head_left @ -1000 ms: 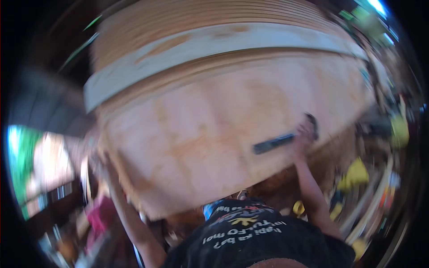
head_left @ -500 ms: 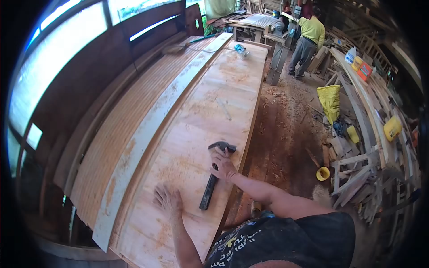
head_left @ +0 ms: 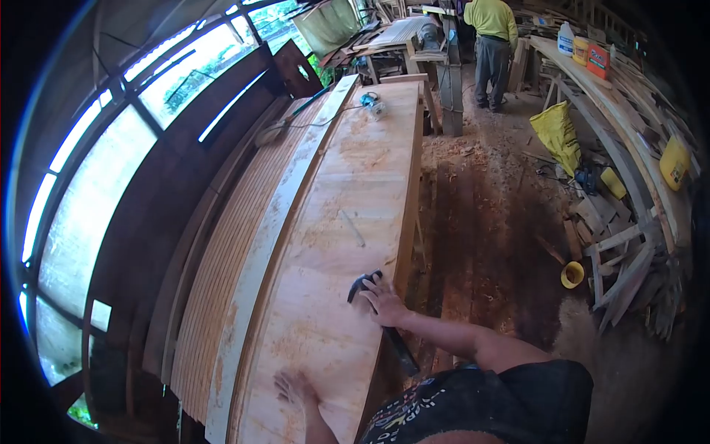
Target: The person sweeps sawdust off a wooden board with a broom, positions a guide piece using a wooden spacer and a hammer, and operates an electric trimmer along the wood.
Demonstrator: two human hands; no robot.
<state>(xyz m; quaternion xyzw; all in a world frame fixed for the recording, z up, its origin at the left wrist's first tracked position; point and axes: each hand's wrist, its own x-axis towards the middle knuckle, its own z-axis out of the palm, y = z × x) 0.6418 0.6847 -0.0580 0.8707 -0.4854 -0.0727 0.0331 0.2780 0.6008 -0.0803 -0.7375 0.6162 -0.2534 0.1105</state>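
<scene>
– While the left hand (head_left: 296,389) lies spread on the wooden panel (head_left: 314,296), where is the hammer (head_left: 401,351)?
– Black; at the panel's edge, handle jutting past. Right hand (head_left: 384,303) over its head; whether gripping, unclear.

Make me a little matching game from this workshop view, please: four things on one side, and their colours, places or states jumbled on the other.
Things:
1. Hammer
2. Left hand
3. Teal tool
4. Sack

Descriptions:
A. Lying near the far end of the wooden panel
B. Yellow, off to the right of the panel
C. Open, at the near part of the panel
D. Black, with the right hand at its head

Right pairs: 1-D, 2-C, 3-A, 4-B
</scene>
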